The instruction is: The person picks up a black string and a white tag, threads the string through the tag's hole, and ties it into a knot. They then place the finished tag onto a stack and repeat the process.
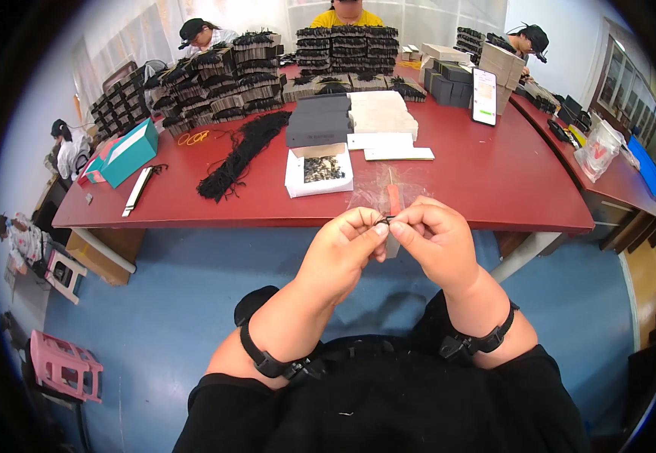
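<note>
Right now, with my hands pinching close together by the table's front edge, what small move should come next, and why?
Perhaps ease your right hand slightly outward while your left hand holds steady: both pinch a small dark cord-like piece, so a gentle pull might show whether it's secure.

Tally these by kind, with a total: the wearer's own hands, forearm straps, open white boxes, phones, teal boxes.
Own hands, left hand and right hand: 2
Forearm straps: 2
Open white box: 1
Phone: 1
Teal box: 1
Total: 7
</note>
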`<state>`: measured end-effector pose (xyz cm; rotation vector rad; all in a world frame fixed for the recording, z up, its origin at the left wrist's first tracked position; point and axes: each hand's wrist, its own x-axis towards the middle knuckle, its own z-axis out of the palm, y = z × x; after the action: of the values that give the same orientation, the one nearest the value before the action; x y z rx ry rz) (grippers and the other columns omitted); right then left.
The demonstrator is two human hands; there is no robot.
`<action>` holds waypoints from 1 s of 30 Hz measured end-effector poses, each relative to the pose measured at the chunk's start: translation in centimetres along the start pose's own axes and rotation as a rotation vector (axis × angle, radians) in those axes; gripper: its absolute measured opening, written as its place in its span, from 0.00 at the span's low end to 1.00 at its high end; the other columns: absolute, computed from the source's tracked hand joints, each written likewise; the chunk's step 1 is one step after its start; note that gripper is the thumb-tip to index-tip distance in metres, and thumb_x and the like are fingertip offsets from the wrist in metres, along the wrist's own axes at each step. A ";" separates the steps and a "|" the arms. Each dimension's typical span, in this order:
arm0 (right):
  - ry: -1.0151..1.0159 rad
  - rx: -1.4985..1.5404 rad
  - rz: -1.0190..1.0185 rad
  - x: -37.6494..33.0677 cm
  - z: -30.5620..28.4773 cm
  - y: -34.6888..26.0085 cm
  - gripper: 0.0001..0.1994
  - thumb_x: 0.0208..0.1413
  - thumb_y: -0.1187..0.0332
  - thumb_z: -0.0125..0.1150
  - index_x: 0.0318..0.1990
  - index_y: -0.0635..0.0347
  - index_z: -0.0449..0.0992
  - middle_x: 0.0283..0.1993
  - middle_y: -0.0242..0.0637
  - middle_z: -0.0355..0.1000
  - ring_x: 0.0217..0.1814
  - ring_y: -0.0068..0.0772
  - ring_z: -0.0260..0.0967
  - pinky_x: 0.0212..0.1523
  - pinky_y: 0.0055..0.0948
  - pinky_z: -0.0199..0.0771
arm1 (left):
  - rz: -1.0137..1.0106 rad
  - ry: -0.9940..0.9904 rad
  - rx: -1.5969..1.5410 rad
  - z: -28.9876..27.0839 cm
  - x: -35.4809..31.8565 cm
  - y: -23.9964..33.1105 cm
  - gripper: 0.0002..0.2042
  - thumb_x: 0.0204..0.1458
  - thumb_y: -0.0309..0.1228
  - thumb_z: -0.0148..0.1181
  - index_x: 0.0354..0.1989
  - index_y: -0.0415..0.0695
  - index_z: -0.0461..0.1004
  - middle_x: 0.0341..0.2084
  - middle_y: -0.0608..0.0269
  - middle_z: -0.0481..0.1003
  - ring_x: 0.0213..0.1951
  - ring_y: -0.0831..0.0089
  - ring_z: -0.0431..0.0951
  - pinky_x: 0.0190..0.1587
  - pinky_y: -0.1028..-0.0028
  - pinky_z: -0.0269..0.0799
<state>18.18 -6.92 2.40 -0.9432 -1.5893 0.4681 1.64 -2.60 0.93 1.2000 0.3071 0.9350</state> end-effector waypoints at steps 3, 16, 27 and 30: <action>0.031 0.555 0.395 -0.4 0.5 0.7 0.04 0.53 0.72 0.60 0.32 0.63 0.76 0.24 0.21 0.64 0.23 0.10 0.53 0.24 0.14 0.53 | 0.057 0.100 -0.082 0.7 -0.3 0.2 0.06 0.51 0.23 0.59 0.35 0.41 0.68 0.31 0.67 0.66 0.33 0.80 0.66 0.36 0.79 0.65; -0.067 0.542 0.357 -0.6 0.8 0.4 0.05 0.54 0.72 0.60 0.33 0.64 0.75 0.28 0.24 0.66 0.26 0.11 0.57 0.27 0.14 0.58 | 0.598 0.155 1.048 0.4 -1.0 2.2 0.10 0.36 0.24 0.69 0.30 0.42 0.76 0.27 0.66 0.63 0.30 0.75 0.64 0.31 0.77 0.63; -0.148 0.342 0.341 -1.6 -1.0 1.9 0.06 0.53 0.72 0.61 0.36 0.66 0.78 0.34 0.30 0.71 0.34 0.17 0.66 0.37 0.18 0.67 | 0.230 0.041 0.169 -2.1 -0.5 0.8 0.03 0.53 0.26 0.56 0.30 0.42 0.69 0.39 0.60 0.71 0.36 0.76 0.70 0.36 0.79 0.66; -0.094 0.339 0.422 -2.1 -1.3 1.7 0.10 0.52 0.74 0.61 0.42 0.66 0.75 0.33 0.31 0.71 0.34 0.19 0.67 0.35 0.18 0.67 | 0.104 -0.042 -0.041 -2.6 -0.7 0.5 0.04 0.56 0.28 0.52 0.32 0.43 0.66 0.40 0.54 0.72 0.35 0.74 0.72 0.35 0.77 0.68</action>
<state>19.97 -7.76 0.17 -1.0024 -1.3327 1.0548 -0.70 -1.44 0.24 1.2052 0.1923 1.0005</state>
